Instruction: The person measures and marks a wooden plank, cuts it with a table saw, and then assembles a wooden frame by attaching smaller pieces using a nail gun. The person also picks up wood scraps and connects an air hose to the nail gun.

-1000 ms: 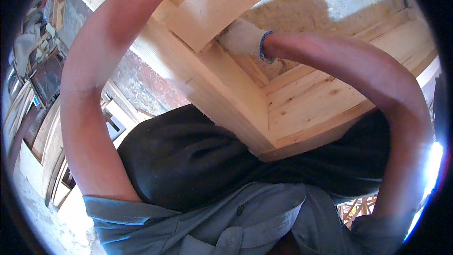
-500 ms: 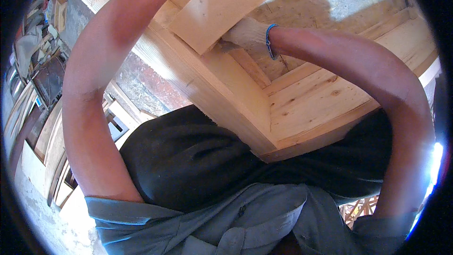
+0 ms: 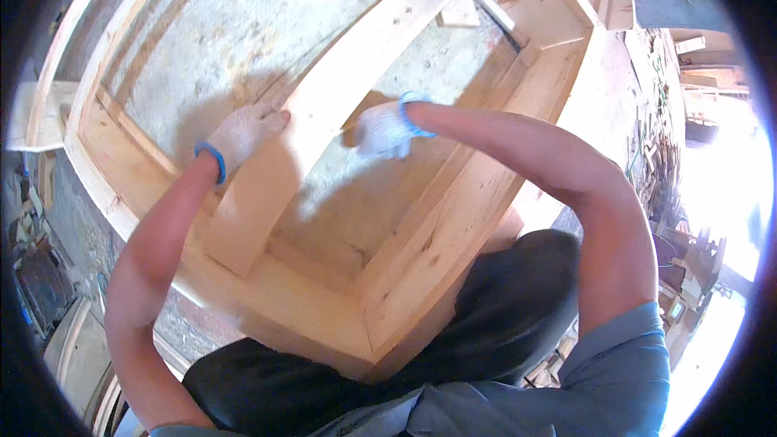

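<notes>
Nearest the camera are the person's own body, a black apron or garment (image 3: 340, 380) across the lower middle and a grey-blue shirt sleeve (image 3: 623, 372) at the lower right. Both bare forearms rise from there toward a large wooden frame (image 3: 421, 275) of pale planks, whose near corner points down at the person.

Inside the frame a long loose plank (image 3: 324, 121) lies slantwise, running from the near left rail up toward the far right corner. The left hand (image 3: 243, 133), in a white knit glove with a blue cuff, rests against the plank's left edge about midway along it; its fingers curl onto the wood, though how firmly the grip closes I cannot tell. The right hand (image 3: 380, 129), gloved the same way, sits at the plank's right edge, just across from the left; its grip looks bent over the edge, but whether it clasps the plank or only presses on it is hidden.

Under the plank the frame is backed by a rough speckled board panel (image 3: 243, 24), with the hands' shadows on it. A small wooden block (image 3: 460, 12) lies near the far end of the plank. Beyond the frame, at the right, stacked timber offcuts (image 3: 655, 129) lie on the sunlit ground.
</notes>
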A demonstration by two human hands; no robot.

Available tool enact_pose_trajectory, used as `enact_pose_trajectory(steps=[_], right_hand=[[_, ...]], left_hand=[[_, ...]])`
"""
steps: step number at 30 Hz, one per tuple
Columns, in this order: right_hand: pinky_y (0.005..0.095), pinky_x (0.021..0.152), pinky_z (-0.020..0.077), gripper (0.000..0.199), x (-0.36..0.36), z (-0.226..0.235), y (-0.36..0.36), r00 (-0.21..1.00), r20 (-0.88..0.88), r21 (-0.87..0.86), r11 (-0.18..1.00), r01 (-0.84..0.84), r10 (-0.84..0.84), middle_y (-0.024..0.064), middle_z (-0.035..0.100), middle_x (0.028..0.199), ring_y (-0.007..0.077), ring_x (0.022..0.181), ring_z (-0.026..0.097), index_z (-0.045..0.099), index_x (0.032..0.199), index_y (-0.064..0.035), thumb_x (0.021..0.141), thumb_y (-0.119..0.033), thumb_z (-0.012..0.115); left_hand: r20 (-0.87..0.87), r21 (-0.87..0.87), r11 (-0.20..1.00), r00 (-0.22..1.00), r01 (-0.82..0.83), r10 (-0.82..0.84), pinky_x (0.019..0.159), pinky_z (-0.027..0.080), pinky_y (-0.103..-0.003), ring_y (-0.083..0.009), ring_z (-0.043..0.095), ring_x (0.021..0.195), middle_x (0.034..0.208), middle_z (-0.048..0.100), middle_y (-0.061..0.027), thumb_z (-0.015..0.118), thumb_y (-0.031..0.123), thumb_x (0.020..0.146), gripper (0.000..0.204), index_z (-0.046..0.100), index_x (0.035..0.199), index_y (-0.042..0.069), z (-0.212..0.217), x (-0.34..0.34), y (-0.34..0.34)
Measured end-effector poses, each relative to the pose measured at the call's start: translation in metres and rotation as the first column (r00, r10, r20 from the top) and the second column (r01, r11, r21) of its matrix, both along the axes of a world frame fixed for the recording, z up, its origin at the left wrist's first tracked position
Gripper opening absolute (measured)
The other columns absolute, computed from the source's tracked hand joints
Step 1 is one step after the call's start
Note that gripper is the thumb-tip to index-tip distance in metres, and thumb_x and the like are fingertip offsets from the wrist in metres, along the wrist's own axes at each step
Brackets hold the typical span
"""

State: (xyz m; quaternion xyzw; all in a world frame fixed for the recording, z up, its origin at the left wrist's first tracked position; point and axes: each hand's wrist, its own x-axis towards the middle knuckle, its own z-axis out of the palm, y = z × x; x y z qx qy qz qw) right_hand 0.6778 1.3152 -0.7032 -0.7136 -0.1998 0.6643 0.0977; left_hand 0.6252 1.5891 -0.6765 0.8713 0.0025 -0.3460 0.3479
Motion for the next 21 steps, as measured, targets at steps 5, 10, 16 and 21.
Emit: enact_pose_trajectory(steps=[5,10,16,21], right_hand=[[0.0432,0.064,0.0554,0.046,0.102,0.014,-0.117,0.703,0.684,0.05,0.974,0.222,-0.196,0.0192,0.073,0.083,0.027,0.065,0.069,0.076,0.095,0.0018,0.085,-0.041,0.063],[0.0444,0.087,0.0553,0.048,0.152,-0.021,-0.17,0.356,0.927,0.0,0.95,0.312,-0.117,0.0176,0.074,0.108,0.0337,0.097,0.072,0.077,0.107,-0.0089,0.078,-0.046,0.068],[0.0456,0.1,0.0514,0.068,0.146,-0.016,-0.153,0.387,0.899,-0.017,0.867,0.498,-0.205,0.0237,0.065,0.129,0.0394,0.116,0.065,0.067,0.125,-0.0041,0.078,-0.052,0.07],[0.0475,0.104,0.0494,0.09,0.145,-0.039,-0.157,0.258,0.943,0.006,0.788,0.615,-0.208,0.034,0.052,0.139,0.045,0.124,0.058,0.048,0.136,0.0061,0.077,-0.056,0.076]], left_hand=[[0.146,-0.003,0.999,0.988,0.042,-0.041,0.1,0.047,-0.041,-0.0365,0.063,0.118,0.123,0.067,-0.0257,0.054,0.05,0.098,0.058,0.065,0.124,-0.001,-0.002,0.024,-0.01],[0.148,0.0,1.0,0.989,-0.016,0.015,0.102,0.046,-0.044,-0.039,0.062,0.12,0.127,0.065,-0.0258,0.049,0.056,0.097,0.067,0.063,0.127,-0.002,-0.032,0.054,-0.045],[0.101,0.006,0.999,0.994,-0.037,0.037,0.099,0.047,-0.045,-0.0409,0.064,0.115,0.122,0.066,-0.03,0.052,0.052,0.094,0.065,0.064,0.125,-0.004,-0.028,0.063,-0.072],[0.132,-0.063,0.988,0.98,-0.139,0.146,0.081,0.048,-0.045,-0.0345,0.069,0.093,0.093,0.069,-0.027,0.059,0.05,0.092,0.059,0.064,0.102,-0.008,-0.028,0.056,-0.08]])
